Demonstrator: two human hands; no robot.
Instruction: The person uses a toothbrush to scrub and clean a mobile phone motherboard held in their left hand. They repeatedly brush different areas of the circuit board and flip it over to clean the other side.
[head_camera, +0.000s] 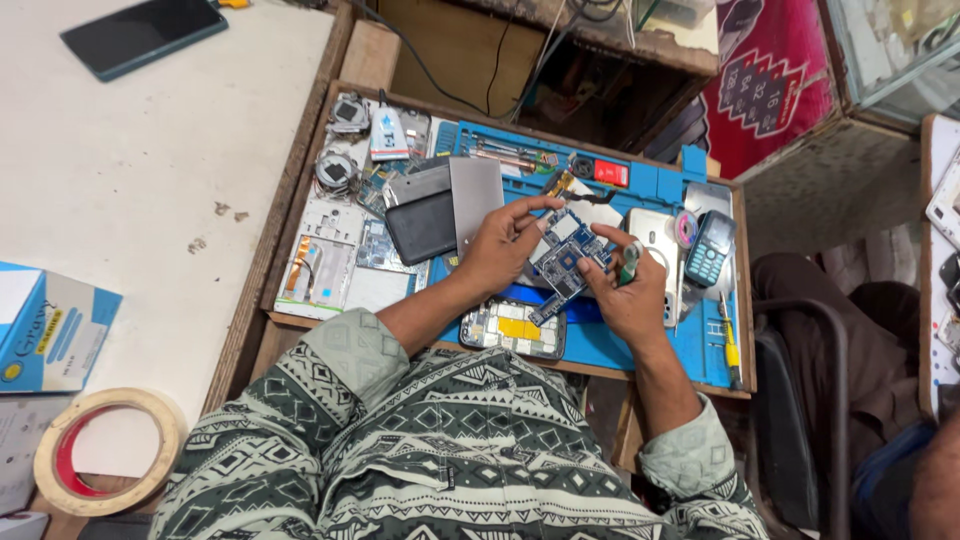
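Observation:
My left hand (500, 245) and my right hand (628, 290) hold a blue phone circuit board (562, 258) between them above a blue work mat (655, 185). The left fingers pinch the board's upper left edge. The right thumb and forefinger grip its right side, and the same hand also holds a small green-handled screwdriver (630, 262). Just below the board an opened phone frame (512, 328) with a yellow part lies at the mat's near edge.
A black phone body (422, 225) and a grey metal plate (475, 195) lie left of my hands. A small keypad phone (710, 248) and a tape roll (686, 228) sit right. Phone parts fill the wooden tray (300, 200). A white table holds a dark phone (140, 35), a blue box (45, 325), and masking tape (105, 450).

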